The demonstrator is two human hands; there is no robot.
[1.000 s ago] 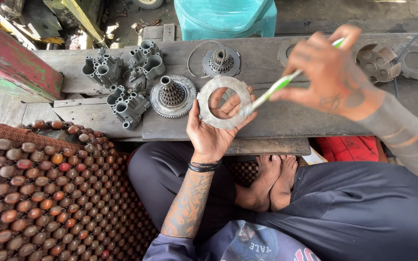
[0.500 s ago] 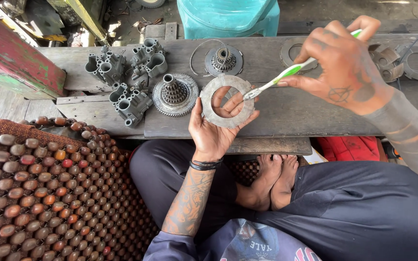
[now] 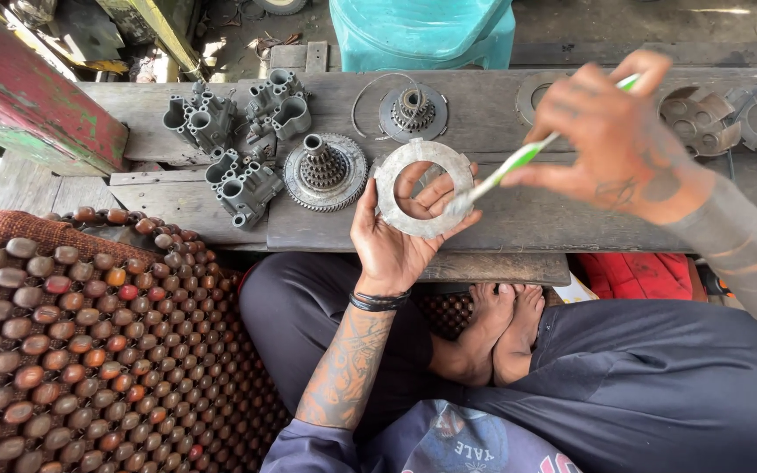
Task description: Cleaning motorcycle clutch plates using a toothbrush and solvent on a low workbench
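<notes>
1. Fingers [image 3: 435,194] of the left hand [image 3: 396,241] curl up behind a flat grey metal ring [image 3: 423,188], with the thumb along its left rim, so the ring is clamped upright-ish in the palm above the near edge of the wooden bench [image 3: 492,114].
2. Right hand [image 3: 611,140] is blurred; its fingers are closed together around a green-and-white toothbrush [image 3: 519,162], which slants down to the left.
3. Brush head touches the right rim of the ring.
4. Left of the ring, on the bench, stands a toothed gear with a stepped hub [image 3: 324,171].
5. Farther left lie three grey cast housings with round bores [image 3: 238,131], close together.
6. Beyond the ring, a smaller round hub part [image 3: 412,109] sits inside a thin wire loop.
7. At the far right of the bench lie more round plates [image 3: 703,118].
8. A turquoise plastic stool [image 3: 422,31] stands beyond the bench.
9. A mat of brown wooden beads [image 3: 72,342] covers the near left.
10. Bare feet [image 3: 505,328] are crossed under the bench.
</notes>
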